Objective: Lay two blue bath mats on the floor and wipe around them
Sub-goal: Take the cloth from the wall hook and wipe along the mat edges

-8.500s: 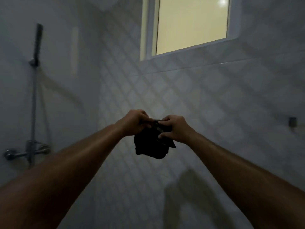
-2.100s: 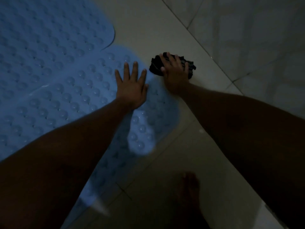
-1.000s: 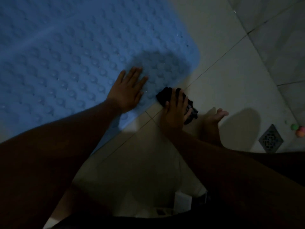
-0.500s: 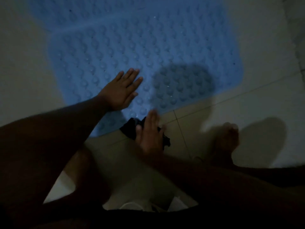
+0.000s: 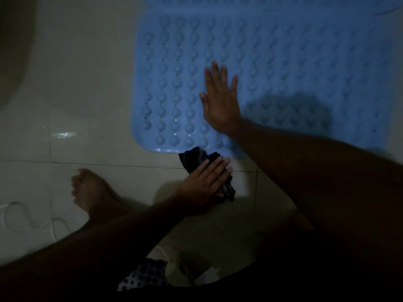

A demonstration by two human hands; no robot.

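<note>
A blue bath mat [image 5: 294,62] with rows of raised bumps lies flat on the pale tiled floor [image 5: 91,88]. The edge of a second blue mat [image 5: 261,2] shows at the top. My right hand [image 5: 220,101] rests flat on the near mat, fingers spread, holding nothing. My left hand [image 5: 207,179] presses a dark cloth [image 5: 194,156] onto the floor just in front of the mat's near edge, close to its rounded corner. The light is dim.
My bare foot [image 5: 91,190] stands on the tiles left of the cloth. A thin white cord [image 5: 21,219] loops on the floor at the lower left. A wet glint [image 5: 63,134] shows left of the mat. A curved pale fixture [image 5: 13,51] fills the left edge.
The view has swung round to the mat's near left corner. The cloth has slid along the mat's edge and now sits under my left hand, while my right hand lies on the mat.
</note>
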